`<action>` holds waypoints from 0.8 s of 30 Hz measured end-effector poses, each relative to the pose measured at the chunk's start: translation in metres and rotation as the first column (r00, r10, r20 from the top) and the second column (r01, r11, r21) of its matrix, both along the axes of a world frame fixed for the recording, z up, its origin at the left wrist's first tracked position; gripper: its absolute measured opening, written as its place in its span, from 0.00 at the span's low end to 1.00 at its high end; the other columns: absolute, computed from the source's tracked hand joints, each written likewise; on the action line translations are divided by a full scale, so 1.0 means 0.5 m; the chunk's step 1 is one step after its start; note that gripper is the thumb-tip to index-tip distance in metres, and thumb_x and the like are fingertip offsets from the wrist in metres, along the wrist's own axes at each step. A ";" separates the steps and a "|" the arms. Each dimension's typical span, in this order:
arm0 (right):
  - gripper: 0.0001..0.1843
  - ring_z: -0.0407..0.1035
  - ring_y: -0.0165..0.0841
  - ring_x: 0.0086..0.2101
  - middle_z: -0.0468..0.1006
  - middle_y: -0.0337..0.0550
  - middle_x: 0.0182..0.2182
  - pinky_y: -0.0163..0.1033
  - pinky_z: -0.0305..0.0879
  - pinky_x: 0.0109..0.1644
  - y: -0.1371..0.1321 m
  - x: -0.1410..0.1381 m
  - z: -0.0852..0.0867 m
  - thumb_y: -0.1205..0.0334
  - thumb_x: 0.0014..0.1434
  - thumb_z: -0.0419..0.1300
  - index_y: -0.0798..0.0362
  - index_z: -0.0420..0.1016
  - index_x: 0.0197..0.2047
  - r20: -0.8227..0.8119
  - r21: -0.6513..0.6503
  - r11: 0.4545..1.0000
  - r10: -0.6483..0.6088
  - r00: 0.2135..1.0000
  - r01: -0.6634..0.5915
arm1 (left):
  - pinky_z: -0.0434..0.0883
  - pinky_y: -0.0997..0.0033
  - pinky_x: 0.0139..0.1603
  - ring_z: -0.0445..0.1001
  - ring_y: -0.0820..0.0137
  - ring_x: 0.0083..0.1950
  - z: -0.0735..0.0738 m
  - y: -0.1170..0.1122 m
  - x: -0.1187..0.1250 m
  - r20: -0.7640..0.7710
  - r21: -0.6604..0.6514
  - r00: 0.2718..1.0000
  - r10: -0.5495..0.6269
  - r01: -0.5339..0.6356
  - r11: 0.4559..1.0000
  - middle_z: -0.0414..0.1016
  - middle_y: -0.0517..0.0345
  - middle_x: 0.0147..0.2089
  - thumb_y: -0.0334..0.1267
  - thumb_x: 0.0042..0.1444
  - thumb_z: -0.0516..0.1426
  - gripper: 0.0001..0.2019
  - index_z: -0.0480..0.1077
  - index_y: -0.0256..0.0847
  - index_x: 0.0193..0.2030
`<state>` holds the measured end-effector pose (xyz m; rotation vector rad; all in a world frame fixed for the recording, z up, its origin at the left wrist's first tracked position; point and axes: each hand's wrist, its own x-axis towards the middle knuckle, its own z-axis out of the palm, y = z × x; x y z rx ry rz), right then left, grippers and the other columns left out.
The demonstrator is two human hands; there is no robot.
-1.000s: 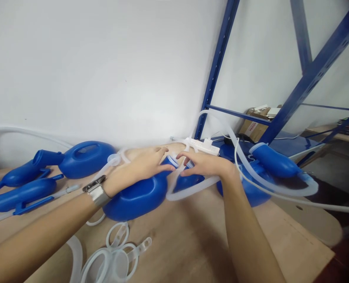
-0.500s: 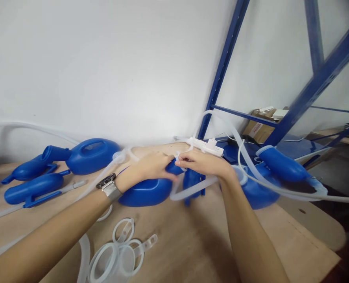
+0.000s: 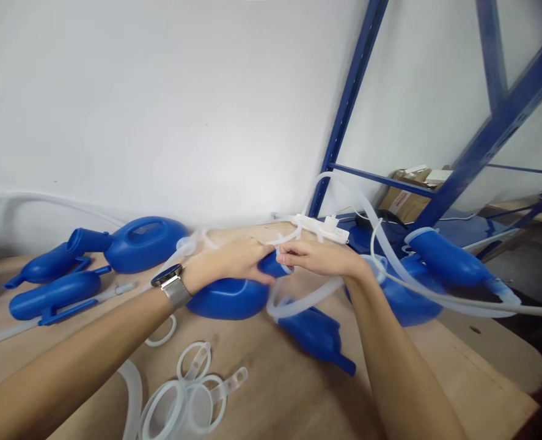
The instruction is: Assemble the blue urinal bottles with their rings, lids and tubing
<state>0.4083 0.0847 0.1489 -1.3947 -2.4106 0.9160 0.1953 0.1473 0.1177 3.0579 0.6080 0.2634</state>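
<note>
My left hand, with a watch on its wrist, is wrapped round the neck of a blue plastic bottle lying on the table. At the mouth of that neck, my right hand pinches a translucent white ring cap; how far it sits over the rim is partly hidden by the fingers. Just in front of the right hand lies a blue funnel-shaped piece with a handle, tilted on the tabletop. A translucent corrugated hose curves beside it, below the right hand.
Several translucent ring lids lie at the front. Another blue bottle and blue handled pieces occupy the left. To the right are more blue bottles with hoses, a white power strip and a blue shelf frame.
The blue funnel-shaped piece below my right hand has dropped from upright to lying toward the front right. Both hands stay at the bottle's neck, the right fingers shifted slightly on the ring cap.
</note>
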 end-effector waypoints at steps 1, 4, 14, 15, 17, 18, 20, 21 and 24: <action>0.28 0.62 0.34 0.31 0.67 0.38 0.28 0.41 0.60 0.40 0.000 0.000 0.002 0.33 0.66 0.50 0.49 0.64 0.30 -0.003 -0.004 1.000 0.011 1.000 -0.011 | 0.73 0.62 0.53 0.83 0.54 0.49 -0.001 0.002 -0.001 0.026 -0.009 0.999 -0.029 0.030 1.000 0.84 0.46 0.50 0.55 0.58 0.68 0.29 0.72 0.40 0.58; 0.26 0.62 0.34 0.32 0.67 0.38 0.29 0.42 0.60 0.40 -0.002 -0.001 0.005 0.35 0.66 0.50 0.49 0.65 0.30 -0.010 -0.004 1.000 0.011 1.000 -0.011 | 0.72 0.62 0.56 0.81 0.53 0.54 -0.001 0.006 -0.002 0.062 -0.028 0.995 -0.077 0.079 0.997 0.83 0.43 0.52 0.53 0.56 0.70 0.29 0.73 0.38 0.57; 0.20 0.63 0.33 0.31 0.69 0.38 0.29 0.40 0.60 0.38 -0.011 -0.006 0.013 0.44 0.67 0.52 0.51 0.69 0.31 -0.005 -0.014 1.000 -0.016 1.000 0.016 | 0.72 0.63 0.53 0.81 0.52 0.53 0.002 0.014 -0.001 0.057 -0.067 0.994 -0.094 0.097 0.993 0.84 0.46 0.48 0.56 0.55 0.69 0.29 0.73 0.40 0.57; 0.21 0.63 0.33 0.30 0.70 0.38 0.28 0.39 0.59 0.37 -0.013 -0.008 0.014 0.45 0.67 0.53 0.51 0.70 0.30 0.010 0.005 0.999 -0.043 0.999 0.043 | 0.73 0.63 0.52 0.82 0.52 0.52 -0.001 0.016 0.002 0.038 -0.044 0.998 -0.057 0.058 0.997 0.84 0.45 0.47 0.56 0.55 0.69 0.30 0.73 0.39 0.57; 0.22 0.63 0.33 0.29 0.71 0.38 0.27 0.39 0.58 0.35 -0.016 -0.017 0.014 0.44 0.67 0.54 0.51 0.71 0.29 0.046 0.068 0.989 -0.132 0.990 0.128 | 0.73 0.63 0.51 0.82 0.52 0.49 -0.008 0.016 0.007 0.004 0.007 0.999 0.044 -0.044 0.999 0.84 0.44 0.47 0.57 0.57 0.68 0.28 0.75 0.38 0.56; 0.23 0.64 0.33 0.29 0.71 0.38 0.26 0.40 0.57 0.35 -0.018 -0.024 0.012 0.44 0.68 0.54 0.51 0.70 0.28 0.061 0.108 0.976 -0.196 0.979 0.189 | 0.74 0.62 0.50 0.83 0.53 0.48 -0.011 0.014 0.009 -0.007 0.027 0.996 0.093 -0.093 0.995 0.84 0.44 0.46 0.57 0.58 0.66 0.26 0.76 0.38 0.54; 0.25 0.65 0.35 0.29 0.72 0.39 0.25 0.40 0.57 0.34 -0.018 -0.038 0.004 0.44 0.70 0.51 0.51 0.68 0.27 0.064 0.189 0.931 -0.329 0.942 0.312 | 0.74 0.62 0.47 0.83 0.53 0.44 -0.015 0.007 0.014 -0.008 0.051 0.986 0.166 -0.166 0.985 0.84 0.44 0.44 0.56 0.61 0.65 0.22 0.77 0.37 0.48; 0.26 0.67 0.36 0.30 0.74 0.41 0.26 0.41 0.57 0.35 -0.017 -0.045 -0.001 0.45 0.72 0.49 0.50 0.67 0.27 0.058 0.231 0.904 -0.381 0.923 0.359 | 0.74 0.61 0.46 0.83 0.53 0.43 -0.015 0.001 0.015 -0.003 0.059 0.981 0.192 -0.191 0.980 0.84 0.44 0.42 0.56 0.62 0.64 0.21 0.78 0.37 0.46; 0.23 0.72 0.39 0.36 0.81 0.49 0.34 0.42 0.60 0.40 -0.006 -0.057 -0.020 0.54 0.74 0.44 0.50 0.69 0.30 0.059 0.328 0.844 -0.467 0.882 0.425 | 0.74 0.59 0.43 0.83 0.51 0.40 -0.015 -0.018 0.021 0.006 0.088 0.968 0.249 -0.249 0.965 0.83 0.42 0.39 0.56 0.66 0.60 0.21 0.77 0.35 0.43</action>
